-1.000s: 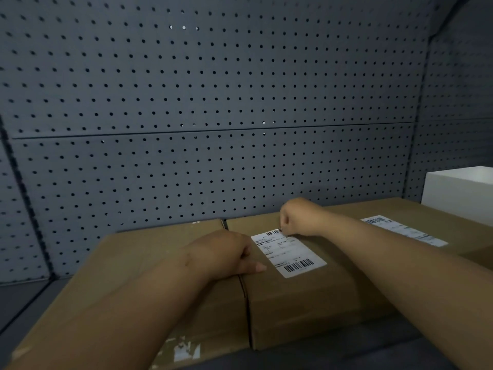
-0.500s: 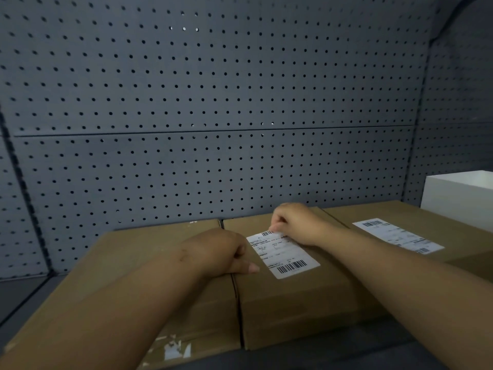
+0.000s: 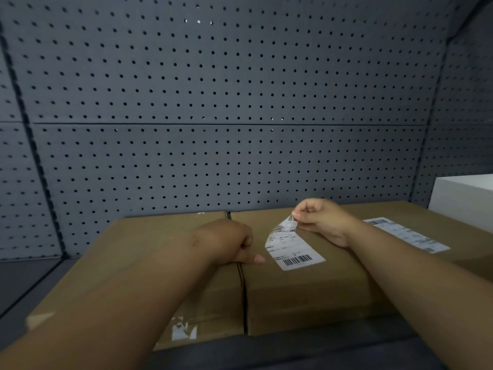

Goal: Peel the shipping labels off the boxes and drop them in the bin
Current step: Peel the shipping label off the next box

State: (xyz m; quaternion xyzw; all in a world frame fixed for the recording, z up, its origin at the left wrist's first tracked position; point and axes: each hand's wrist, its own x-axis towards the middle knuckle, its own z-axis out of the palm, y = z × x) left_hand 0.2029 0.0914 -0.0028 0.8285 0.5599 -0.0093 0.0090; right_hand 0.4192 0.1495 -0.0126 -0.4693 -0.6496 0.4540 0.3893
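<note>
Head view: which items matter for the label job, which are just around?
Job: half-peeled label, pinched by right hand; middle box; left hand resting on the boxes; second label on right box.
Around: left box, pegboard wall, white block.

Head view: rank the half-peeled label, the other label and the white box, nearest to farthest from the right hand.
1. Half-peeled label, pinched in the right hand.
2. Other label, lying flat further right.
3. White box, far right edge.

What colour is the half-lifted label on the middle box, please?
The label is white with black barcodes and print; the head view shows it.
</note>
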